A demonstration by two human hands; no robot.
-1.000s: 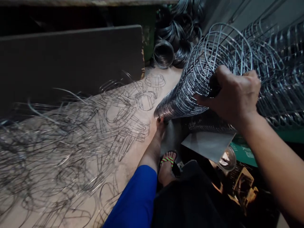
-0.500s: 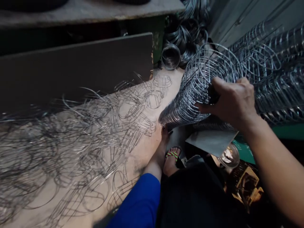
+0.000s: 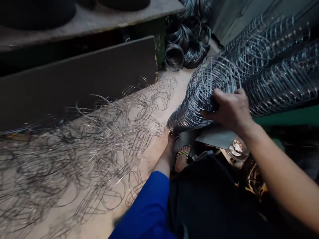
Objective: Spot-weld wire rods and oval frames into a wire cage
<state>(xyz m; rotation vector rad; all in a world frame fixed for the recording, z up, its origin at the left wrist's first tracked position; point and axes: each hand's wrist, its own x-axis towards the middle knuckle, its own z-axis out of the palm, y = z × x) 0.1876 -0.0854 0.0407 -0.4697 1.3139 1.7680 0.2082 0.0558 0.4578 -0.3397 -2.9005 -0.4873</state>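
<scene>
A long stack of nested wire frames (image 3: 196, 103) leans from the floor up toward the right. My right hand (image 3: 228, 106) grips its upper part, with thumb and fingers spread around the wires and some fingertips hidden among them. Low down, my left hand (image 3: 172, 134) is at the stack's bottom end, its fingers mostly hidden under the wires. More stacked wire frames (image 3: 284, 79) lie to the right, behind my right hand.
Loose wire frames (image 3: 99, 152) are scattered over the floor at the left. A dark board (image 3: 99, 73) leans against a bench (image 3: 129, 18). Wire coils (image 3: 174, 57) sit at the back. A metal sheet (image 3: 215, 138) and a bowl (image 3: 238, 151) are near my right forearm.
My right hand and the upper part of the stack have moved left and slightly down in view. The lower end stays almost where it was. The view has shifted a little.
</scene>
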